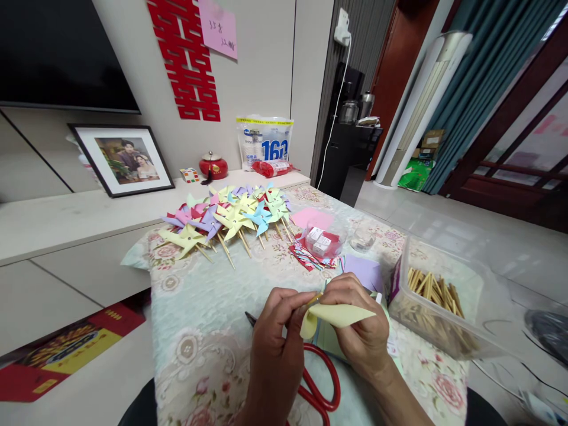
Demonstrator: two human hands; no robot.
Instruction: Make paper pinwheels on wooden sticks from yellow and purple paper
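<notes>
While both hands meet low in the view, the details run so:

Left hand (277, 331): grip pinched narrow on the curled edge of the yellow paper (335, 316); fingertips partly hidden behind the sheet.
Right hand (361, 328): grip closed on the same paper from the other side, w/ a thin stick end (316, 299) poking out betw. thumbs; rest of stick hidden.
Yellow paper: held just above the tabletop (208, 331), one corner rolled in, pointed end aimed right.
Scissors (317, 384): red handles lie on the cloth under the wrists; blades mostly covered by left hand, only a dark tip shows left of it.
Pinwheels (226, 216): heap of finished ones, mixed colours, at far end of tabletop, sticks pointing near.
Clear box (444, 307): right of the hands, holds wooden sticks; its wall blurs them.
Small dish (322, 241): betw. heap & hands, holds small white-red packets; labels too small to read.
Purple sheet (364, 272): flat, just beyond right hand, part covered.
Pink sheet (313, 218): beside the heap.
Arms: cut off at bottom edge.
</notes>
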